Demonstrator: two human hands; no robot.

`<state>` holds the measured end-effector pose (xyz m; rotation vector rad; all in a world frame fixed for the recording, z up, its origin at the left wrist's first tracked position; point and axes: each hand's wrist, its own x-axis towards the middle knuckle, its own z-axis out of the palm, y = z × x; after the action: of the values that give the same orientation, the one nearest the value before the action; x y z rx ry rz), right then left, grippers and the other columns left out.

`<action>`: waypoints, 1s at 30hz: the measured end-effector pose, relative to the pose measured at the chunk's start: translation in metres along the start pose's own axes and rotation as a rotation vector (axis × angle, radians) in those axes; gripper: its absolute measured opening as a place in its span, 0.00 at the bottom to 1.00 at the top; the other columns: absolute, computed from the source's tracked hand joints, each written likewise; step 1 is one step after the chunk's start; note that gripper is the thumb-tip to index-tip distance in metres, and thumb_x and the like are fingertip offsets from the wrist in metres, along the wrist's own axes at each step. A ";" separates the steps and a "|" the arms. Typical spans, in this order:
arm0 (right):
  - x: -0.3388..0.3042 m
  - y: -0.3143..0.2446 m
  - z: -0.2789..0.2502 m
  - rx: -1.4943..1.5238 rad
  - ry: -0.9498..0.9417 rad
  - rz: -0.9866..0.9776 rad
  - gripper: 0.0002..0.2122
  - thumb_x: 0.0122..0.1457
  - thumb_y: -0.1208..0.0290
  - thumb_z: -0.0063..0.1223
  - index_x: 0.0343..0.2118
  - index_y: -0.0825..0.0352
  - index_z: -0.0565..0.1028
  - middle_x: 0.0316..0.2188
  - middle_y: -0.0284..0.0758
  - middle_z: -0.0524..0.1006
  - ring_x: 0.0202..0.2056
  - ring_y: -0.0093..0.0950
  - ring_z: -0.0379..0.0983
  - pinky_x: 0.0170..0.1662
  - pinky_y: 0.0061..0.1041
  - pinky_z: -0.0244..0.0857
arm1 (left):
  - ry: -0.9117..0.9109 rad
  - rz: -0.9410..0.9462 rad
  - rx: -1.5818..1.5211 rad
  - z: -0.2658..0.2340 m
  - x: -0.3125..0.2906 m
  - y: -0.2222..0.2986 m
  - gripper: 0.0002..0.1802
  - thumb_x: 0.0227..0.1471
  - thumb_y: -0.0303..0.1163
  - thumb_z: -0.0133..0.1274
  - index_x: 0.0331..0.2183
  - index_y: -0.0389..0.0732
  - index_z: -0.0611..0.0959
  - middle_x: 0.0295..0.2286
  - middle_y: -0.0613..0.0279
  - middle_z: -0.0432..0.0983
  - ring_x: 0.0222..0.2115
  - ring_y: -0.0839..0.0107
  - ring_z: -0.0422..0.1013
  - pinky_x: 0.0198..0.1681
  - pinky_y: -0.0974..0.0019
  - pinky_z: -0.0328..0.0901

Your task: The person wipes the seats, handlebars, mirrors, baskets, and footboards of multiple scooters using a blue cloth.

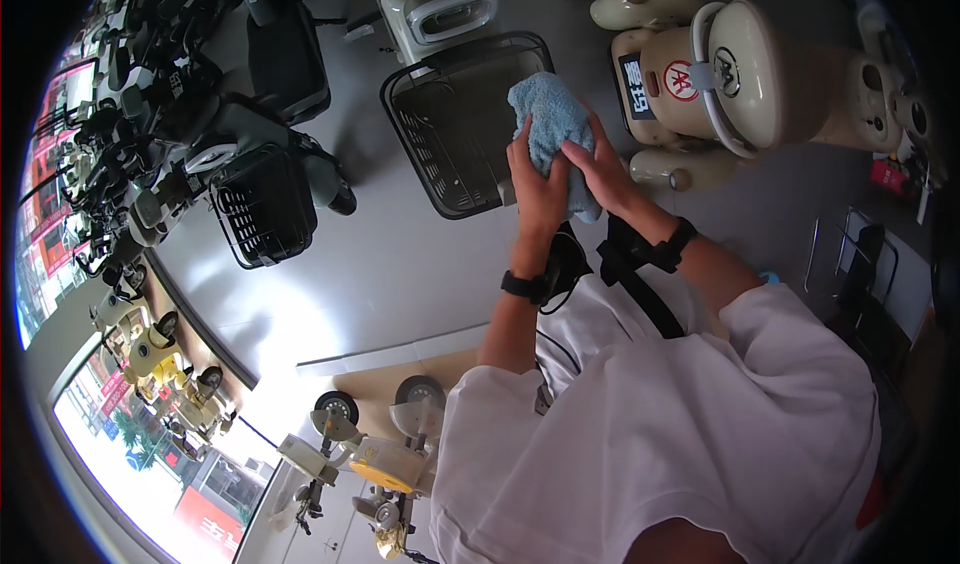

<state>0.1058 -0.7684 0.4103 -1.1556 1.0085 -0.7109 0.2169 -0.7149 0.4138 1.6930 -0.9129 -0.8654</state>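
A light blue cloth (556, 114), bunched and fuzzy like a towel, is held between both my hands. My left hand (538, 186) grips its left side, fingers pressed into the fabric. From the right, my right hand (603, 169) closes on the same cloth, thumb lying across it. The cloth's lower end hangs below my fingers. Just behind and left of it is the black basket (450, 199) on the front of a cream scooter (400, 24); the cloth overlaps the basket's right side, and I cannot tell whether they touch.
A beige scooter (790, 74) with a curved rail stands close on the right. Dark scooters crowd the left, one with a black basket (262, 204). Yellow and cream scooters (385, 464) stand by the windows at lower left. A metal-framed chair (860, 264) is at far right.
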 end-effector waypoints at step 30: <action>0.138 0.024 0.051 -0.503 -0.212 -0.518 0.36 0.47 0.76 0.65 0.61 0.58 0.62 0.58 0.37 0.66 0.58 0.40 0.64 0.57 0.37 0.63 | 0.073 -0.051 -0.425 -0.072 0.107 -0.065 0.34 0.58 0.29 0.46 0.62 0.37 0.52 0.57 0.49 0.56 0.57 0.61 0.58 0.61 0.58 0.54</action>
<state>0.2076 -0.8624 0.3543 -1.9317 0.7244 -0.7341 0.3396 -0.7637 0.3567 1.3718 -0.5873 -0.9486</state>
